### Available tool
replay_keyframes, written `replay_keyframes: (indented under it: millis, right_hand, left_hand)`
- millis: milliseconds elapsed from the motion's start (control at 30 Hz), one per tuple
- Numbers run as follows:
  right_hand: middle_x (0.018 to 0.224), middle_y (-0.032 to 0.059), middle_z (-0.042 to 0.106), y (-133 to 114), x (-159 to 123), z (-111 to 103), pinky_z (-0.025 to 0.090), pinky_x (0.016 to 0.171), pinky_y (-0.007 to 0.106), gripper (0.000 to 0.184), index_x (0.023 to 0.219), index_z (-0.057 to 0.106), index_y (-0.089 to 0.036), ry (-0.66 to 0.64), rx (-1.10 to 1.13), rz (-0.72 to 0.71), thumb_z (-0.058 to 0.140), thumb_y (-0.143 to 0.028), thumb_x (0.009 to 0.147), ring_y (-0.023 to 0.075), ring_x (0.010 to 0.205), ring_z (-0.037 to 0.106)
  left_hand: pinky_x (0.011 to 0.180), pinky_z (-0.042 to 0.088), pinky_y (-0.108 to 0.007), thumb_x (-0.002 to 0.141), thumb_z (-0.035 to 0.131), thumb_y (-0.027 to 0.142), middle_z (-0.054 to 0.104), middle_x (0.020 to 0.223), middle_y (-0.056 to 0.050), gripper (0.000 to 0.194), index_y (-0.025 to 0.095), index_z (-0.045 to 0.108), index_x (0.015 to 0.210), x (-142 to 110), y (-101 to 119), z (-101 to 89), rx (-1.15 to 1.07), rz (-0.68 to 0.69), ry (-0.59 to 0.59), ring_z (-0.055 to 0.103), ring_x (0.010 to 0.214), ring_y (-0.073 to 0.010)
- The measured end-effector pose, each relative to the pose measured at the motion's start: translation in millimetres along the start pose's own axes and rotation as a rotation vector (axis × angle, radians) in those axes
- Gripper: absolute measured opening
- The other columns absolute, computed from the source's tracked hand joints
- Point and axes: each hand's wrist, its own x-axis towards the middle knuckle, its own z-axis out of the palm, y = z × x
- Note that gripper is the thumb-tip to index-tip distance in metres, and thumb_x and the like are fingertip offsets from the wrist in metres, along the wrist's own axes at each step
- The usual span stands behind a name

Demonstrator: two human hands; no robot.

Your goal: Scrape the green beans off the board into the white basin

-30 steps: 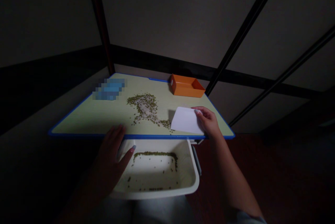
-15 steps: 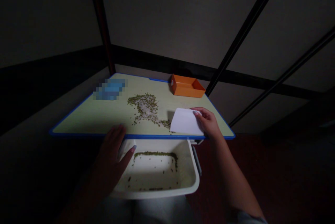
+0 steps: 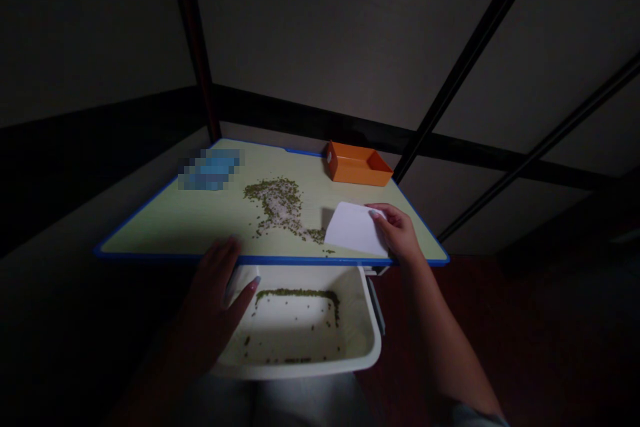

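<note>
A pale green table top (image 3: 180, 220) with a blue rim carries a scatter of small green beans mixed with white grains (image 3: 277, 204). My right hand (image 3: 397, 235) is closed on a white card (image 3: 354, 228), whose lower edge rests on the table beside the beans. Below the table's near edge sits a white tray (image 3: 363, 340) with green beans along its inner wall. My left hand (image 3: 215, 294) grips the tray's left rim, thumb inside.
An orange open box (image 3: 356, 164) stands at the table's far right. A blurred blue patch (image 3: 210, 170) lies at the far left. Dark wall panels and black posts surround the table; the floor to the right is dark.
The white card has shifted slightly left toward the beans with my right hand. My left hand and the tray stay put.
</note>
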Motion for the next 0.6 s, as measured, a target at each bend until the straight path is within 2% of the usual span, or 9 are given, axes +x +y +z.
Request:
replay_keyframes:
  millis: [267,367,600]
  right_hand:
    - [0.095,0.0067,0.077,2.9,1.3,0.9,0.049,0.067,0.031,0.03,0.089,0.076,-0.022,0.038,0.028,-0.011,0.077,-0.047,0.071,0.0206,0.079,0.065]
    - [0.094,0.0063,0.077,2.3,1.0,0.6,0.047,0.064,0.03,0.031,0.089,0.076,-0.022,0.048,0.043,0.017,0.078,-0.046,0.07,0.0194,0.074,0.064]
    - [0.093,0.0074,0.076,1.8,1.9,-1.6,0.046,0.061,0.03,0.032,0.089,0.074,-0.021,0.092,-0.021,0.003,0.075,-0.047,0.071,0.0203,0.074,0.063]
  left_hand:
    - [0.122,0.03,-0.056,0.089,0.044,0.054,0.043,0.157,-0.013,0.067,0.021,0.04,0.147,-0.5,0.6,1.1,-0.002,0.004,0.019,0.033,0.149,-0.0321]
    - [0.123,0.028,-0.055,0.089,0.043,0.055,0.043,0.158,-0.011,0.067,0.022,0.039,0.147,-0.9,0.3,1.7,0.01,0.01,0.016,0.031,0.15,-0.031]
    - [0.123,0.027,-0.053,0.089,0.042,0.055,0.042,0.158,-0.011,0.067,0.022,0.038,0.148,0.1,-0.1,0.3,0.002,0.007,-0.003,0.03,0.151,-0.0296]
